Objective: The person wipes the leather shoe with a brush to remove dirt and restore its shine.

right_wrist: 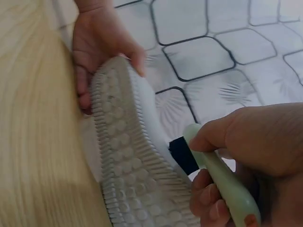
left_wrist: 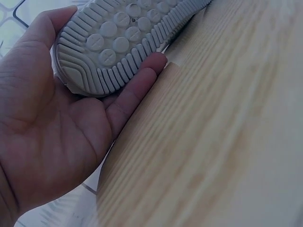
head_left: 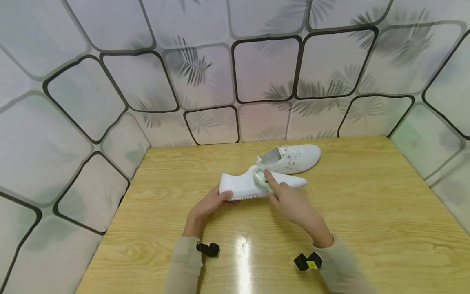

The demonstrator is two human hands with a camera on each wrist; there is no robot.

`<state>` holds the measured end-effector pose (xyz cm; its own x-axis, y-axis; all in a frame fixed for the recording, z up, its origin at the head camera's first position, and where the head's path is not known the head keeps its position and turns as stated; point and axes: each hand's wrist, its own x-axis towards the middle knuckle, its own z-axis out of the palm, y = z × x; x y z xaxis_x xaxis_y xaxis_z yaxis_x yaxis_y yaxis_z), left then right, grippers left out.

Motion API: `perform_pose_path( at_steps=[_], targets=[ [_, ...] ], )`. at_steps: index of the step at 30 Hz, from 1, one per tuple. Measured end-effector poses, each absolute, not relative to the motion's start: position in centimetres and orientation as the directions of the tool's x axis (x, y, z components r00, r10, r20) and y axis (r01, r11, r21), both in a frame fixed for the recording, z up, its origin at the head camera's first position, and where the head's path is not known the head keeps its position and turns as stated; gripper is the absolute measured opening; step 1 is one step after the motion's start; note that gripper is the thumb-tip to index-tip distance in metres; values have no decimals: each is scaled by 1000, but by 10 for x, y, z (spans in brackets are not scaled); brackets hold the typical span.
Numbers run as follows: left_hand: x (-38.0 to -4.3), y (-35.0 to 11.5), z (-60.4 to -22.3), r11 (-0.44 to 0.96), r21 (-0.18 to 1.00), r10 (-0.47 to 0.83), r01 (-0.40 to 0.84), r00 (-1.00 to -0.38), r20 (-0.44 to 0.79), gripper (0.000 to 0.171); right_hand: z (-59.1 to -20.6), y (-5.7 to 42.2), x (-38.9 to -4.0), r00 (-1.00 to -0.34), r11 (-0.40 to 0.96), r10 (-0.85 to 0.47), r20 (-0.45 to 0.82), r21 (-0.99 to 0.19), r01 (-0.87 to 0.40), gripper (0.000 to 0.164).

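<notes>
A white lace-up shoe (head_left: 236, 185) is tipped on its side, its ridged, studded sole (left_wrist: 120, 35) towards the person. My left hand (head_left: 210, 203) grips it by the heel, thumb on one edge and fingers beneath. In my right hand (head_left: 293, 205) is a light green brush (head_left: 258, 178). Its dark bristles (right_wrist: 183, 155) meet the upper's side around mid-shoe in the right wrist view. The index finger presses on the brush head, while the other fingers curl round the handle (right_wrist: 229, 184). The shoe's toe points right.
A second white shoe (head_left: 302, 158) lies just behind the held one, toe to the right, laces up. Both are over a wood-grain table (head_left: 367, 196). Patterned panels (head_left: 205, 73) enclose its back and sides. Black wrist cameras (head_left: 208, 249) sit on both cuffs.
</notes>
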<state>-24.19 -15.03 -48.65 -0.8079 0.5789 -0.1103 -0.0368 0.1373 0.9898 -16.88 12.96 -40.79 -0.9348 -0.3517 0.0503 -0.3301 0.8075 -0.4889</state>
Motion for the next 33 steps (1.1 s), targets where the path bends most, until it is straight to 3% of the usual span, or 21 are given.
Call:
perform_pose_path(
  at_steps=[7, 16, 22, 29, 33],
  targets=[
    [-241, -152, -484, 140, 990, 591, -31, -800, -109, 44, -405, 134, -165, -897, 730, -441, 37, -566, -382, 66],
    [-241, -151, -483, 127, 992, 586, -28, -804, -98, 45, -411, 128, -170, -903, 745, -428, 43, -549, -379, 67],
    [-241, -150, -481, 125, 991, 585, -46, -803, -111, 48, -408, 134, -167, -895, 684, -447, 4, -643, -345, 64],
    [-243, -151, -482, 134, 990, 577, -44, -809, -115, 45, -408, 136, -169, -901, 763, -426, 82, -503, -407, 63],
    [-243, -151, -483, 146, 988, 577, -47, -807, -123, 44, -408, 131, -169, -882, 750, -467, 58, -502, -430, 62]
  ],
)
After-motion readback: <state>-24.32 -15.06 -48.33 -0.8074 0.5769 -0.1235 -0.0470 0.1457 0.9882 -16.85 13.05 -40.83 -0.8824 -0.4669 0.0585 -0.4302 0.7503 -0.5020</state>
